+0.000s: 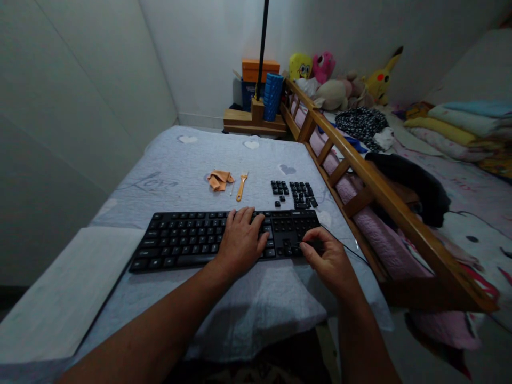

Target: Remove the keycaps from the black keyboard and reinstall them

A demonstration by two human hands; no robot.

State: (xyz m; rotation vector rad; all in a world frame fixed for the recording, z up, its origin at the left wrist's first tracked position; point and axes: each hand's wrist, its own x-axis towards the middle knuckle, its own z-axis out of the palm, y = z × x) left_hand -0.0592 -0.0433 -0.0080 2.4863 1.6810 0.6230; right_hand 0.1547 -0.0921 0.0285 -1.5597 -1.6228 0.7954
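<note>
A black keyboard (188, 234) lies across the cloth, the right-hand part of its key area stripped of keycaps. My left hand (242, 237) rests flat on its keys right of the middle, fingers spread. Over the keyboard's lower right corner my right hand (326, 256) is closed in a pinch; a small dark thing may be at the fingertips, but I cannot make it out. Removed black keycaps (302, 193) lie in groups behind the keyboard. Left of them are a yellow-handled brush (241, 186), a thin white swab-like stick (232, 188) and a crumpled orange cloth (220, 180).
A pale cloth with hearts (172, 160) covers the table. A white sheet-like board (72, 288) lies at the left. A wooden bed rail (344, 149) runs along the right side, with bedding and plush toys beyond. The keyboard cable (346, 245) trails right. A black pole (262, 48) stands behind.
</note>
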